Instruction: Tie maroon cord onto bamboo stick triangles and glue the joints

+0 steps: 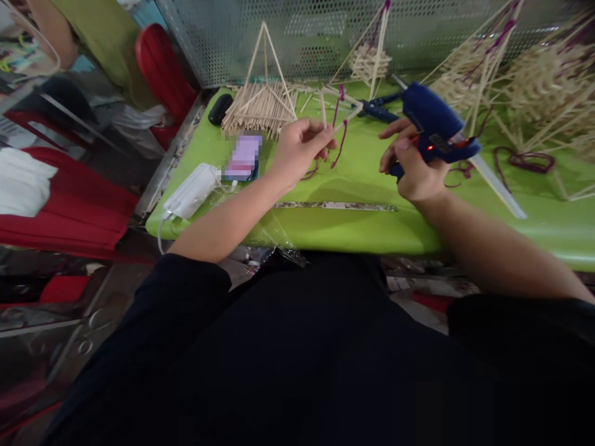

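Observation:
My left hand (pixel 304 148) pinches a small frame of thin wooden sticks (pixel 323 108) above the green table. Purple string (pixel 341 145) is tied to this frame and dangles from it. In my right hand (pixel 416 167) is a blue hot glue gun (pixel 432 114), its nozzle pointing up and to the left and a small red light glowing on its side. A long clear glue stick (pixel 499 186) sticks out of its back end. Behind the two hands lie dark-handled pliers (pixel 379 108), partly hidden by the glue gun.
A stick pyramid (pixel 264 56) stands by a pile of loose sticks (pixel 253 108) at the back left. A phone (pixel 244 155) and a white power strip (pixel 193 189) lie left. Stick structures with purple string (pixel 534 93) crowd the right. A person (pixel 106 49) is nearby.

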`<action>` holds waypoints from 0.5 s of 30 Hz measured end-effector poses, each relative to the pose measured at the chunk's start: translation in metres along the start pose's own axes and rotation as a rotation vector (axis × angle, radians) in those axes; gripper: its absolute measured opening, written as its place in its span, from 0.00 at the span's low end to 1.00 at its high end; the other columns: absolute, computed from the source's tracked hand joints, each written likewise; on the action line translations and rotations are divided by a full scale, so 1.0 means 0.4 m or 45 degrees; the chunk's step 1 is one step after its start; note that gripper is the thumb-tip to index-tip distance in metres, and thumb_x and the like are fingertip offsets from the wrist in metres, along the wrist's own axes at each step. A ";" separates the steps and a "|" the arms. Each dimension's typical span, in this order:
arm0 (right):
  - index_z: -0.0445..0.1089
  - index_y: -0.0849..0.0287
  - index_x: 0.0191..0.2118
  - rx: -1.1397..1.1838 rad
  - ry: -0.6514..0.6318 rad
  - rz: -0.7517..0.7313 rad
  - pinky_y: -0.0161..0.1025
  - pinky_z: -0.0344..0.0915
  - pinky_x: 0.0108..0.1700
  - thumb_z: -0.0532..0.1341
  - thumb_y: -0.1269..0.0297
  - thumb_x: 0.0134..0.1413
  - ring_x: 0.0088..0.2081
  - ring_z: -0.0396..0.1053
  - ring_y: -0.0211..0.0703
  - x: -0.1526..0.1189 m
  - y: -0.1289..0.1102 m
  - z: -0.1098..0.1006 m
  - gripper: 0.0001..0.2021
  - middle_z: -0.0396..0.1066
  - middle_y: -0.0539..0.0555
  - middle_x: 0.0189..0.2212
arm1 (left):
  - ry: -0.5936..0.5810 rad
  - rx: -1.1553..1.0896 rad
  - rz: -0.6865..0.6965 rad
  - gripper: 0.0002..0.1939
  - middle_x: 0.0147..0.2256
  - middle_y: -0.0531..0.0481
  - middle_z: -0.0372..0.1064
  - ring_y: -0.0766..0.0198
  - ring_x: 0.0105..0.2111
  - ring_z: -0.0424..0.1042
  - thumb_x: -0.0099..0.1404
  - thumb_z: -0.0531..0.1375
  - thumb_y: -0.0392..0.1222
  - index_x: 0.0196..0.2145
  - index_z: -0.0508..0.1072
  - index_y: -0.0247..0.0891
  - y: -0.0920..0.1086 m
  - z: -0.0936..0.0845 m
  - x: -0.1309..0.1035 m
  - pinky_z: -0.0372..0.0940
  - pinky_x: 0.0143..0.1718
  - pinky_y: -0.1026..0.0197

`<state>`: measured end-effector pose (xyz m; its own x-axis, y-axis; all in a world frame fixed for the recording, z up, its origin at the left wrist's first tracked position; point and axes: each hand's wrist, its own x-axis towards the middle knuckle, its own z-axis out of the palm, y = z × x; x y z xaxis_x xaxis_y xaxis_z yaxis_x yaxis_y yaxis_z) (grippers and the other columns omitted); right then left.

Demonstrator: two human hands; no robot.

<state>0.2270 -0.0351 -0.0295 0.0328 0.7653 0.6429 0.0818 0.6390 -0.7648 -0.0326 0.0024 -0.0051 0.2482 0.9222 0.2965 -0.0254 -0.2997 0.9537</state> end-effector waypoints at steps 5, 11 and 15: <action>0.80 0.38 0.40 0.148 -0.064 0.001 0.53 0.58 0.20 0.76 0.31 0.59 0.23 0.75 0.50 0.000 -0.007 0.009 0.19 0.86 0.49 0.51 | -0.024 0.028 -0.048 0.14 0.37 0.49 0.84 0.72 0.32 0.78 0.77 0.70 0.51 0.39 0.78 0.39 0.031 0.031 -0.029 0.73 0.38 0.64; 0.83 0.39 0.41 0.160 -0.099 0.015 0.51 0.58 0.20 0.76 0.35 0.61 0.22 0.74 0.47 -0.010 0.003 0.023 0.16 0.87 0.49 0.53 | -0.043 0.056 -0.006 0.14 0.37 0.48 0.84 0.72 0.31 0.77 0.77 0.70 0.51 0.38 0.77 0.40 0.043 0.048 -0.054 0.72 0.36 0.63; 0.86 0.35 0.42 0.185 -0.104 -0.063 0.54 0.59 0.19 0.75 0.37 0.63 0.21 0.73 0.47 -0.015 0.009 0.020 0.12 0.86 0.47 0.54 | -0.039 0.075 -0.002 0.18 0.38 0.48 0.85 0.69 0.33 0.77 0.76 0.68 0.60 0.38 0.77 0.44 0.024 0.048 -0.053 0.73 0.37 0.59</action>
<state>0.2191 -0.0367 -0.0363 -0.0495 0.7327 0.6787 -0.0635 0.6759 -0.7343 -0.0195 -0.0249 -0.0032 0.2780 0.9150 0.2925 0.0321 -0.3132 0.9491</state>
